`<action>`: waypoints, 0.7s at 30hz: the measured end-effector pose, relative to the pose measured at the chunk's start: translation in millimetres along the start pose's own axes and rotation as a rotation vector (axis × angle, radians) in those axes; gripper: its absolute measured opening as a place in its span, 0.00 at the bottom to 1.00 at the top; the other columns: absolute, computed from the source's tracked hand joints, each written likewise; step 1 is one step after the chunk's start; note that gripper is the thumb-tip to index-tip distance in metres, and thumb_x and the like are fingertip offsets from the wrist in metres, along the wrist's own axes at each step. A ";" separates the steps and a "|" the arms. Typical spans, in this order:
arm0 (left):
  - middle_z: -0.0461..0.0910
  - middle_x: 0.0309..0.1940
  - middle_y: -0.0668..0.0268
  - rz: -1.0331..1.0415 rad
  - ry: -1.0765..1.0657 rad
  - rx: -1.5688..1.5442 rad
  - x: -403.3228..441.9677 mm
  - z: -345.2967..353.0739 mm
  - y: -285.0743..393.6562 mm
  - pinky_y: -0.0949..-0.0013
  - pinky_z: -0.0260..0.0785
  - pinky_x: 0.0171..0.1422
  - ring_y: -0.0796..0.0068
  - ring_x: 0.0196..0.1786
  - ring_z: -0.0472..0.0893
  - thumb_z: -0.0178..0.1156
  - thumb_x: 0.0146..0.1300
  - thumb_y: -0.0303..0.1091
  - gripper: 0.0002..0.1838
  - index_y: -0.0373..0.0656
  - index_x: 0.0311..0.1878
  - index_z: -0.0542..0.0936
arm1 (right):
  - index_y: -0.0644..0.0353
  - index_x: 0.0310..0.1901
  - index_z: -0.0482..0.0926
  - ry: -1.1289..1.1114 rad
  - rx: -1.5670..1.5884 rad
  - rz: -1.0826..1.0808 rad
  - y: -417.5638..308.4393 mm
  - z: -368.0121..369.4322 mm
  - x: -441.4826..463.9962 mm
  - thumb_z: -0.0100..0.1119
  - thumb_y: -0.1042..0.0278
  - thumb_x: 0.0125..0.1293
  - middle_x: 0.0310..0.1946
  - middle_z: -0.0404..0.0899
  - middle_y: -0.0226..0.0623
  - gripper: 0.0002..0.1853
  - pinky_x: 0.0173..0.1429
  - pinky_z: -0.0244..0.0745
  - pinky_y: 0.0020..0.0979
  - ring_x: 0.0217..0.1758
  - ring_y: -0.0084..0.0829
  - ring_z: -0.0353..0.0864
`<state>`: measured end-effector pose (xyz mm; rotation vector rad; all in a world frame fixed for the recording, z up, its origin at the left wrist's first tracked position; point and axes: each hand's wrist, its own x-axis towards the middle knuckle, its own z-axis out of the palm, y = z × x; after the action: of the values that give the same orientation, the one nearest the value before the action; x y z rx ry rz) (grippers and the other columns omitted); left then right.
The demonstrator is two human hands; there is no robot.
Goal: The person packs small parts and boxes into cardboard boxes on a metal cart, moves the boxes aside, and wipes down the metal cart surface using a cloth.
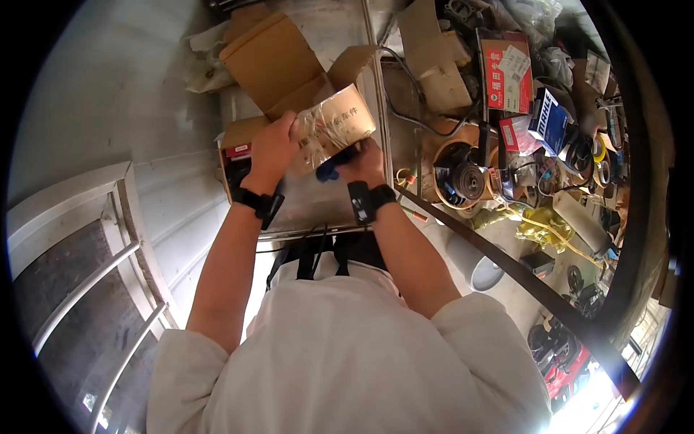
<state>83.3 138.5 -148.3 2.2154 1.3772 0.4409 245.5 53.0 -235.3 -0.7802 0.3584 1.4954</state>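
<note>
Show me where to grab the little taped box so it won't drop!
Probably by its two short ends, coming from left and right together. The taped box is longer than tall and tilted, so opposite ends should balance it. The left grip is at its left end; the right grip is near its right.

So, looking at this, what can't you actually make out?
All in the head view:
- Inside of the taped box: hidden by its cardboard walls.
- Some lettering on that box: obscured by wrinkled, shiny tape.
- Fingertips of the right hand: hidden by the box.
- What the dark blue item is: mostly covered by the box and right hand.
- Small print on the white label: too small.
</note>
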 end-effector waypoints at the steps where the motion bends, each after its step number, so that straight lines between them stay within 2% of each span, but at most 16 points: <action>1: 0.77 0.29 0.52 -0.004 0.001 0.009 -0.3 0.0 0.4 0.49 0.67 0.37 0.46 0.36 0.77 0.50 0.67 0.35 0.06 0.43 0.39 0.73 | 0.57 0.61 0.70 0.001 0.160 0.092 5.4 13.1 0.9 0.41 0.55 0.67 0.63 0.69 0.43 0.24 0.62 0.70 0.46 0.58 0.48 0.75; 4: 0.77 0.29 0.51 -0.003 0.000 0.023 -2.8 -0.7 -1.6 0.49 0.67 0.38 0.46 0.36 0.77 0.50 0.67 0.35 0.06 0.43 0.39 0.73 | 0.58 0.60 0.70 0.009 0.119 0.160 28.2 26.1 4.5 0.38 0.49 0.66 0.61 0.70 0.44 0.27 0.62 0.68 0.53 0.60 0.47 0.73; 7: 0.77 0.29 0.51 0.033 0.009 -0.027 -1.2 -0.5 -4.1 0.49 0.67 0.38 0.46 0.36 0.77 0.51 0.66 0.34 0.06 0.43 0.39 0.73 | 0.59 0.58 0.71 0.149 -0.539 0.314 51.1 -30.1 21.2 0.41 0.51 0.66 0.55 0.75 0.43 0.26 0.59 0.71 0.46 0.54 0.47 0.75; 10: 0.77 0.29 0.51 0.083 -0.009 -0.072 -7.6 -6.2 -6.2 0.49 0.67 0.37 0.46 0.36 0.77 0.52 0.65 0.33 0.05 0.42 0.38 0.73 | 0.60 0.50 0.77 -0.038 -1.446 -0.475 36.5 -102.2 -0.2 0.43 0.57 0.64 0.44 0.80 0.41 0.20 0.54 0.76 0.38 0.44 0.44 0.80; 11: 0.77 0.29 0.50 0.101 -0.021 -0.086 -11.8 -7.8 -5.0 0.50 0.67 0.37 0.45 0.36 0.76 0.52 0.64 0.32 0.05 0.41 0.38 0.73 | 0.61 0.53 0.74 -0.039 -0.807 -0.064 20.8 -63.6 -19.3 0.46 0.60 0.64 0.50 0.78 0.43 0.20 0.58 0.75 0.39 0.49 0.43 0.79; 12: 0.77 0.29 0.50 0.119 -0.032 -0.100 -15.3 -9.4 -5.0 0.50 0.67 0.37 0.45 0.36 0.76 0.53 0.64 0.31 0.05 0.41 0.38 0.73 | 0.61 0.57 0.72 0.183 -0.145 0.226 4.1 -20.1 -40.6 0.49 0.63 0.65 0.55 0.75 0.44 0.20 0.61 0.74 0.40 0.53 0.42 0.79; 13: 0.76 0.29 0.50 0.114 -0.028 -0.117 -19.0 -10.7 -5.6 0.50 0.67 0.38 0.45 0.36 0.76 0.53 0.63 0.31 0.05 0.40 0.38 0.74 | 0.61 0.54 0.75 0.035 -0.058 0.243 -9.5 -54.9 -33.6 0.47 0.64 0.67 0.54 0.77 0.43 0.17 0.62 0.73 0.39 0.57 0.40 0.77; 14: 0.76 0.29 0.50 0.113 -0.026 -0.137 -21.9 -10.9 -5.2 0.50 0.67 0.38 0.45 0.36 0.76 0.53 0.63 0.31 0.05 0.40 0.37 0.74 | 0.61 0.53 0.76 0.052 -0.151 0.193 -29.1 -46.0 -51.0 0.45 0.63 0.68 0.54 0.77 0.42 0.17 0.62 0.73 0.39 0.56 0.40 0.78; 16: 0.77 0.30 0.50 0.097 -0.068 -0.167 -28.5 -12.5 -4.0 0.51 0.67 0.39 0.45 0.37 0.76 0.53 0.63 0.30 0.05 0.39 0.38 0.74 | 0.60 0.54 0.75 -0.061 -1.049 -0.343 -59.9 -52.8 -78.5 0.44 0.61 0.69 0.54 0.77 0.42 0.18 0.62 0.73 0.39 0.56 0.39 0.78; 18: 0.78 0.33 0.50 0.068 -0.159 -0.181 -38.0 -18.0 -3.9 0.53 0.68 0.41 0.45 0.39 0.77 0.52 0.65 0.30 0.06 0.39 0.40 0.74 | 0.61 0.54 0.74 0.019 -1.016 -0.509 -79.4 -32.0 -100.5 0.44 0.61 0.70 0.53 0.78 0.41 0.18 0.61 0.74 0.37 0.56 0.39 0.78; 19: 0.78 0.32 0.51 0.097 -0.227 -0.141 -42.6 -18.7 -3.2 0.53 0.68 0.41 0.46 0.39 0.77 0.53 0.64 0.30 0.06 0.39 0.40 0.75 | 0.62 0.54 0.74 0.154 -0.546 -0.372 -88.4 -13.4 -110.6 0.44 0.61 0.70 0.52 0.78 0.41 0.18 0.61 0.74 0.37 0.55 0.38 0.78; 20: 0.78 0.31 0.51 0.124 -0.299 -0.101 -49.2 -17.4 -2.9 0.53 0.68 0.41 0.46 0.38 0.77 0.53 0.64 0.30 0.06 0.39 0.40 0.75 | 0.64 0.52 0.75 0.212 -0.251 -0.235 -108.1 -10.7 -105.3 0.44 0.62 0.70 0.49 0.79 0.40 0.17 0.57 0.76 0.35 0.52 0.37 0.80; 21: 0.78 0.30 0.52 0.153 -0.374 -0.060 -56.9 -15.7 -2.9 0.53 0.68 0.41 0.47 0.38 0.77 0.53 0.63 0.30 0.05 0.40 0.40 0.75 | 0.64 0.52 0.74 0.170 -0.325 -0.301 -116.7 -2.1 -107.5 0.44 0.61 0.71 0.48 0.79 0.40 0.18 0.57 0.76 0.35 0.51 0.36 0.80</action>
<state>48.2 92.1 -137.8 2.2217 0.9914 0.1075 349.8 -16.8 -138.1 -1.1708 0.1156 1.2199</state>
